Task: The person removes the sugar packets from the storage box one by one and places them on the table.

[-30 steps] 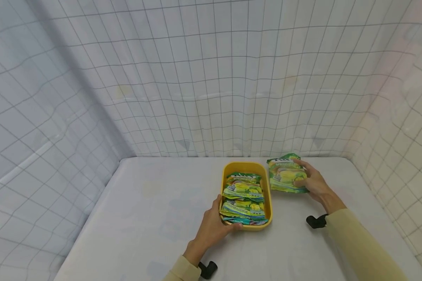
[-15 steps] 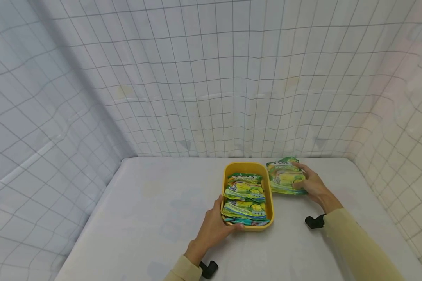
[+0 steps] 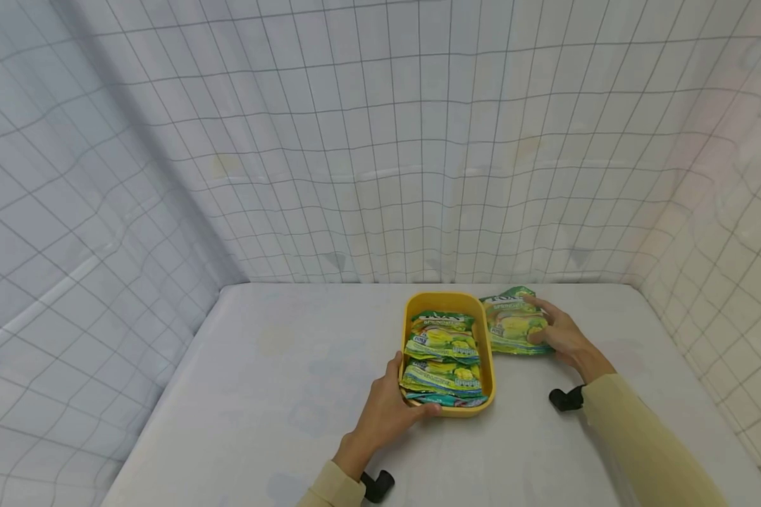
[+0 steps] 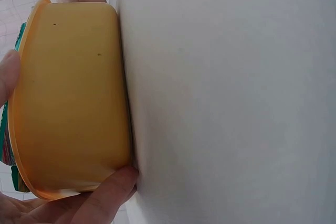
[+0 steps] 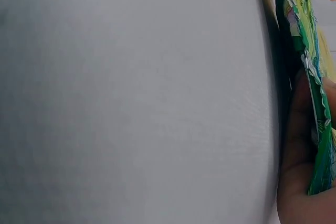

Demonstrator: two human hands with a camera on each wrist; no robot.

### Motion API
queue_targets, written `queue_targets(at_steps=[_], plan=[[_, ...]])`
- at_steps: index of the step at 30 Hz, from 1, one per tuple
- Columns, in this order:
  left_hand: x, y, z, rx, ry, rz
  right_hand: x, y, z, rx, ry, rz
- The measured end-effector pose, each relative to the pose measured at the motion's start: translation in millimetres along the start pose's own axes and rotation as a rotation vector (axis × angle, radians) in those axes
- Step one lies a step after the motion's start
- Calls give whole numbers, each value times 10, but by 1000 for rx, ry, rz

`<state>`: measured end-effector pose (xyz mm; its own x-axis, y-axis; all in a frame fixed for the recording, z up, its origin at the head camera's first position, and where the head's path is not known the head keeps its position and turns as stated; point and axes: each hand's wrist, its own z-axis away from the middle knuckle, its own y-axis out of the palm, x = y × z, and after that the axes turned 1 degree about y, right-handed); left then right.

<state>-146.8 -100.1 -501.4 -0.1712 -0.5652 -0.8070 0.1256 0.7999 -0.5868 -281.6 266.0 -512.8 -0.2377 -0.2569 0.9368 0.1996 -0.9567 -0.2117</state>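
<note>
My left hand [image 3: 383,412] grips the near left corner of a yellow plastic tub [image 3: 487,370]. In the left wrist view the thumb lies at the rim of the tub [image 4: 73,93], with fingers [image 4: 107,198] curled along its side. Inside lie overlapping green-and-yellow printed packets [image 3: 440,378], with a teal packet [image 3: 447,401] at the near end. Just right of the tub, my right hand [image 3: 567,336] holds another green-and-yellow packet [image 3: 509,320] by its right side. The right wrist view shows this packet [image 5: 302,40] close over the table, fingers beneath it and thumb above.
The tub stands on a white table [image 3: 279,394] towards its far edge. White grid-patterned curtains [image 3: 380,155] hang behind and on both sides. Each wrist carries a small black device, such as the right wrist's device [image 3: 566,399].
The packet in my right hand has come down slightly towards the near side and flattened beside the tub. My left hand keeps its hold on the tub.
</note>
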Motion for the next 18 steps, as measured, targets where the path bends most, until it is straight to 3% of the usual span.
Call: queue_targets(at_steps=[18], plan=[[0, 8, 7, 0, 7, 9, 42, 61, 49, -55, -47, 122]])
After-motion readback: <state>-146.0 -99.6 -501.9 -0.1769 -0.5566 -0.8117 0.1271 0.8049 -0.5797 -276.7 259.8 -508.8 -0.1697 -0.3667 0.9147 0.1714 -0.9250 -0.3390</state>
